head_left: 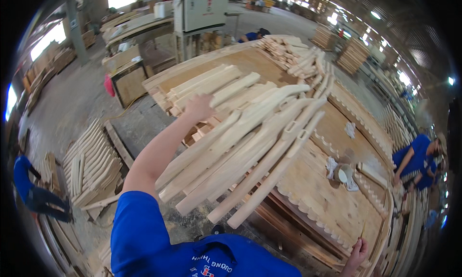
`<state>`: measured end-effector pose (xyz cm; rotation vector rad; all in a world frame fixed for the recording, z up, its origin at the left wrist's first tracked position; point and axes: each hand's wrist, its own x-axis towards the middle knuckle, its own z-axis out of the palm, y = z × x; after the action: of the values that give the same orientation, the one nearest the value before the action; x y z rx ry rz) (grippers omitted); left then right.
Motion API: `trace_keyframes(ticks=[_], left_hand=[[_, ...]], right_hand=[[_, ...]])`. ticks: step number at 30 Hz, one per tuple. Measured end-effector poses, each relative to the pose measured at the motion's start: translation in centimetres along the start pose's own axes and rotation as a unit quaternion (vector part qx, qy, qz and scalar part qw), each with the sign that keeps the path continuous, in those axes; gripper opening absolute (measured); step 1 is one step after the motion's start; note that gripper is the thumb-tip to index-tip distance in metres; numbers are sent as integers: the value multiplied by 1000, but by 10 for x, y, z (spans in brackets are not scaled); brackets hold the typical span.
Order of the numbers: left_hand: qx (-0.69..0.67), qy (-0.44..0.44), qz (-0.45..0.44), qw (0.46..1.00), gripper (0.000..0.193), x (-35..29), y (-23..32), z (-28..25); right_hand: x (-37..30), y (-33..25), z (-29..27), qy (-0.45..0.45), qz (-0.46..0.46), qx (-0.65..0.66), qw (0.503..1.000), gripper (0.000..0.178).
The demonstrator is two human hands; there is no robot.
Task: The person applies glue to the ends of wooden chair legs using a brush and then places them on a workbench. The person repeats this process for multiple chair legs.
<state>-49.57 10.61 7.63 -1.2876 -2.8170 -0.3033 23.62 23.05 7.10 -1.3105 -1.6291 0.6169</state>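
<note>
My left arm stretches out over a pile of curved pale wooden legs (pixel 260 128). My left hand (pixel 198 107) is at the end of a stack of straighter wooden pieces (pixel 207 82); its fingers are blurred, so their grip is unclear. Low on the right, my right hand (pixel 357 253) pinches a thin pale stick (pixel 364 229) that points upward; its kind cannot be made out. Beyond that hand a cup of whitish liquid (pixel 342 175) stands on the wooden worktable (pixel 313 190), with crumpled white cloth (pixel 332 165) beside it.
Scalloped wooden strips (pixel 358 115) edge the table. More shaped wood (pixel 288 53) is heaped at its far end. Racked curved pieces (pixel 94 156) sit on the floor at left. A person in blue (pixel 36 185) is at far left, others (pixel 416 156) at right. A grey cabinet (pixel 204 10) stands behind.
</note>
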Motion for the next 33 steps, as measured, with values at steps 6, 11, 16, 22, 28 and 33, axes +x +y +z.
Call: trace_keyframes(ticks=[6, 11, 16, 22, 28, 33], left_hand=[[48, -4, -201, 978, 64, 54, -17, 3], [61, -55, -192, 978, 69, 64, -33, -14], [-57, 9, -122, 991, 57, 57, -23, -19], [-339, 45, -113, 933, 48, 50, -46, -11], [-547, -47, -72, 833, 27, 81, -18, 5], [-109, -38, -125, 985, 52, 91, -21, -4]], right_hand=[[-45, -8, -18, 36, 23, -13, 999, 16], [-61, -41, -8, 30, 4, -138, 990, 28], [-48, -21, -12, 10, 32, -119, 992, 13], [53, -61, 32, -20, -44, -250, 967, 17], [136, -106, 100, -75, -138, -528, 835, 12], [172, -117, 151, -148, -129, -663, 722, 15]])
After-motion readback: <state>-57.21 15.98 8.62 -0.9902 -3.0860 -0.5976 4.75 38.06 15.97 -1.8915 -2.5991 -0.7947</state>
